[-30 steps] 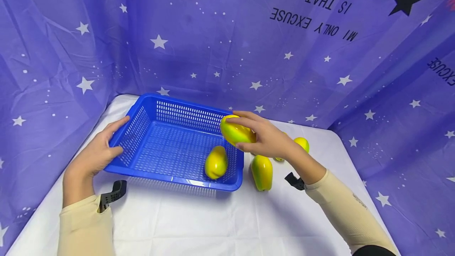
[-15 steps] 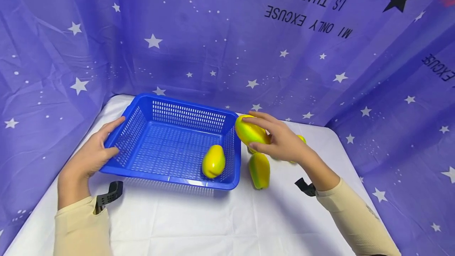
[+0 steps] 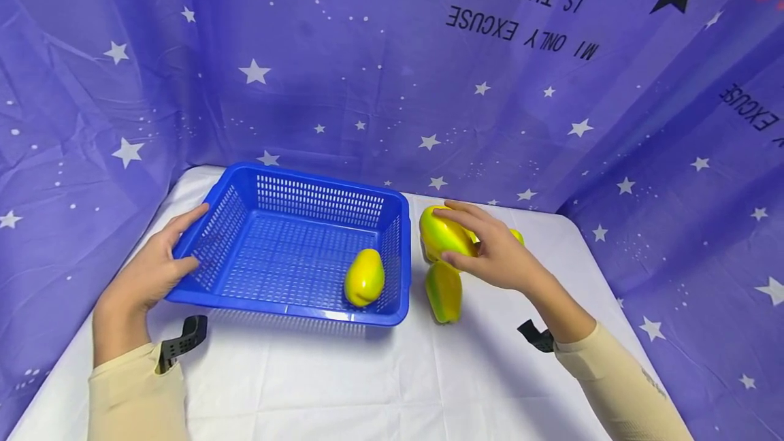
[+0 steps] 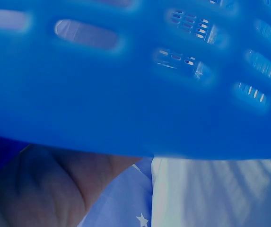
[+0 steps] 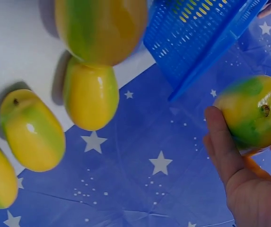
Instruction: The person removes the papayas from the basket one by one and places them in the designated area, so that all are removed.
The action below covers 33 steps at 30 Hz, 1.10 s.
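Note:
My left hand [image 3: 143, 267] holds the left rim of a blue perforated plastic basket [image 3: 294, 309]; in the left wrist view the basket wall [image 4: 126, 109] covers most of that hand. One glossy yellow-green papaya [image 3: 364, 278] lies inside, near the basket's right end. Right of the basket, my right hand [image 3: 499, 254] grips another papaya [image 3: 442, 231] between thumb and fingers. The right wrist view shows the held papaya [image 5: 251, 106] end-on. Just in front of it a papaya [image 3: 444, 295] lies on the cloth, and more are partly hidden behind the hand.
Several papayas rest in a line on the white cloth in the right wrist view, among them a papaya [image 5: 33, 130] at left. The white-covered table [image 3: 343, 386] is bordered by a purple star-print curtain [image 3: 343, 73] behind and at the sides.
My right hand has carried its papaya rightward and slightly down, from over the basket's right edge to beside the other papayas. The left hand stays on the rim; the view has shifted slightly.

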Tool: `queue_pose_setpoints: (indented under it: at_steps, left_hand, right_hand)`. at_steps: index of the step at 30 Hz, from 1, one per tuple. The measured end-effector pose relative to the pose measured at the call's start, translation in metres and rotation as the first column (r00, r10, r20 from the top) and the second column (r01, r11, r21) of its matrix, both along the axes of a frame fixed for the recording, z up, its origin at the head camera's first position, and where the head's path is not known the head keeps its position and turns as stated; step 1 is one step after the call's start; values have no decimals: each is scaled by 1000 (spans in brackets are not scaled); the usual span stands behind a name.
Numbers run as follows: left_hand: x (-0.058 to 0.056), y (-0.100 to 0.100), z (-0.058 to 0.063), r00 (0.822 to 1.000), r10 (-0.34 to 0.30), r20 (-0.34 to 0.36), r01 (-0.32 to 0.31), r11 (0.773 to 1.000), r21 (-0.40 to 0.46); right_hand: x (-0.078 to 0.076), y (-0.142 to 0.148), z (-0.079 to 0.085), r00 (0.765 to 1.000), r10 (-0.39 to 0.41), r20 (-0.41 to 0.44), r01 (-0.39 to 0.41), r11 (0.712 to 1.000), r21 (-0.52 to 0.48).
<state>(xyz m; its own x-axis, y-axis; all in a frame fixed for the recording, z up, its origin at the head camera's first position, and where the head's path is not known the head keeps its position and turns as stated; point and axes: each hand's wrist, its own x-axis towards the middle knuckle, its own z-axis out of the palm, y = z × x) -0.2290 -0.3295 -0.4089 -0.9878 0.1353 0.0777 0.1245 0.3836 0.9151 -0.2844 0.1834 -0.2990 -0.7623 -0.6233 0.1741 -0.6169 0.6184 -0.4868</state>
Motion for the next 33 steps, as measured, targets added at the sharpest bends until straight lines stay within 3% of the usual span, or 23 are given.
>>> queue_pose_setpoints:
  at_steps: [18,33]
  left_hand:
    - [1,1,0,999,-3,35,1,999,43]
    - [1,2,1,999,40,12,-39,996,-85]
  right_hand:
    - [11,32,-31,998,-69,-3,69,997,-16]
    - [19,63,-56,985,-169,-18,169,985,-39]
